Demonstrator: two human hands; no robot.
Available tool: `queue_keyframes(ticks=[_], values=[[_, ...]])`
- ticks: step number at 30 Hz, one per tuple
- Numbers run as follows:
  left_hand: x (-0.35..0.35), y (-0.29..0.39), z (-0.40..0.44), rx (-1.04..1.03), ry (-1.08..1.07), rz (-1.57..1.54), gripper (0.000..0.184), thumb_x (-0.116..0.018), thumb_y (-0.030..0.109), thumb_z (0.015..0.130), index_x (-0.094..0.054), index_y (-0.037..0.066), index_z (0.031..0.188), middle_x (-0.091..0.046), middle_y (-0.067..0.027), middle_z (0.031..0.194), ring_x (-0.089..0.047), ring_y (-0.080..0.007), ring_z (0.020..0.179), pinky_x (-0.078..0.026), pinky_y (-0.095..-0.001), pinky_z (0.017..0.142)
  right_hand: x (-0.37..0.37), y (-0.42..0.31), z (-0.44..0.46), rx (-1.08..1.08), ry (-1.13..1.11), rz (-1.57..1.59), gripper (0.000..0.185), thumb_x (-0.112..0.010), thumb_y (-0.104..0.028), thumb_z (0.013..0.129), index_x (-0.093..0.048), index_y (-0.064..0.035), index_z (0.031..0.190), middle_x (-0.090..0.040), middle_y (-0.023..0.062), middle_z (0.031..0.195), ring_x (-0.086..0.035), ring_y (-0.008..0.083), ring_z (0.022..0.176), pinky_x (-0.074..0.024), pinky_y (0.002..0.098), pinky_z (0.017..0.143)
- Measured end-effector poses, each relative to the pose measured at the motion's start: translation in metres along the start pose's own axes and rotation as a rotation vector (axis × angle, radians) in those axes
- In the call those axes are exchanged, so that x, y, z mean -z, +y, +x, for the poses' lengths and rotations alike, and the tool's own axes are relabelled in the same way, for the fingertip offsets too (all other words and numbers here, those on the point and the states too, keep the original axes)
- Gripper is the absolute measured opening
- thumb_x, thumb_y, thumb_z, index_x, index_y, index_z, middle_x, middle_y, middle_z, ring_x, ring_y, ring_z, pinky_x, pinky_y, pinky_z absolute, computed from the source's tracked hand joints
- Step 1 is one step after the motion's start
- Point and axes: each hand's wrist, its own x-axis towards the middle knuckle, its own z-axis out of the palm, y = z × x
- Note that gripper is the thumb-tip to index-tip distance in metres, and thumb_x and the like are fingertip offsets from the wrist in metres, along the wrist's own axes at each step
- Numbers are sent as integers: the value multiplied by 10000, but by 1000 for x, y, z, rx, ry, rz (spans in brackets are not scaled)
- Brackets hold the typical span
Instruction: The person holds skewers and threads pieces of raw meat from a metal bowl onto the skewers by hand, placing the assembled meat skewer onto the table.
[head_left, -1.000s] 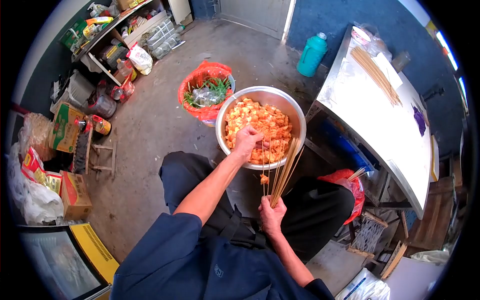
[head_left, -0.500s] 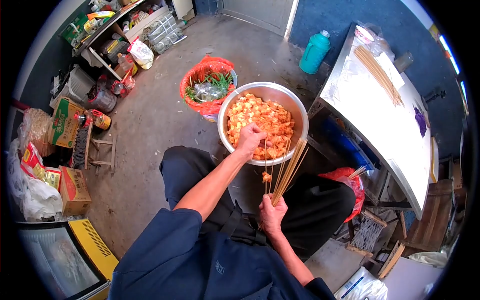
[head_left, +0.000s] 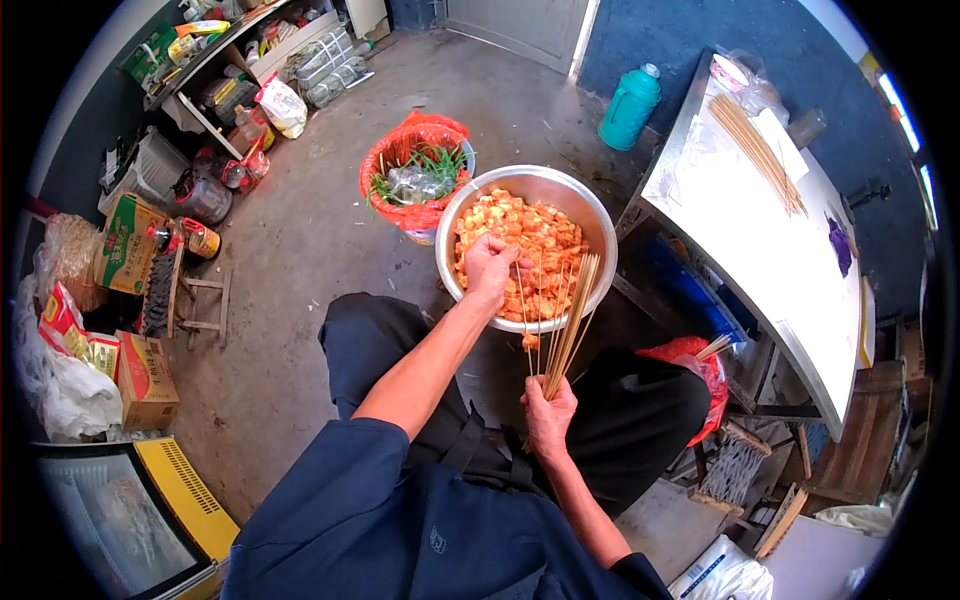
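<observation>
A wide steel basin holds many orange-red chunks that look like marinated meat. My right hand is closed round the lower ends of a bundle of bamboo skewers, which fan upward over the basin's near rim. One chunk of meat sits partway down a skewer on the left of the bundle. At that skewer's upper end, above the meat in the basin, my left hand has its fingers pinched together. Whatever lies between those fingertips is hidden.
Beside the basin stands a bucket lined with a red bag, with greens inside. A teal thermos is by the wall. More skewers lie on the white table at right. A red bag sits by my right knee.
My left hand has shifted slightly left and up. The skewer with the chunk now leans further left, and the chunk sits a little higher in view. My right hand still grips the bundle.
</observation>
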Motion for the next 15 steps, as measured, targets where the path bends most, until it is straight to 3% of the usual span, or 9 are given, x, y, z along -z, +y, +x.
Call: queue_keyframes(ticks=[3,12,15], values=[[1,-2,5,-61,60,-6,173,-600,4,853,-442,57,807,-570,-80,697,-663,-229,578,-540,-310,443,0,-1,-3,-10,-11,-50,122,-637,-93,862,-557,-15,813,-555,2,621,-521,74,542,-418,230,492],[5,2,4,54,-51,64,177,-614,-14,843,-446,45,839,-592,-106,762,-686,-254,666,-566,-321,508,2,1,-1,-61,-5,-45,117,-633,-92,862,-560,-14,815,-560,5,617,-503,69,525,-405,230,483],[5,-7,1,70,-105,39,155,-600,-3,840,-459,44,798,-590,-110,720,-681,-249,616,-566,-337,466,2,11,-2,150,12,-49,116,-631,-95,865,-560,-15,819,-558,4,617,-504,70,524,-402,228,480]])
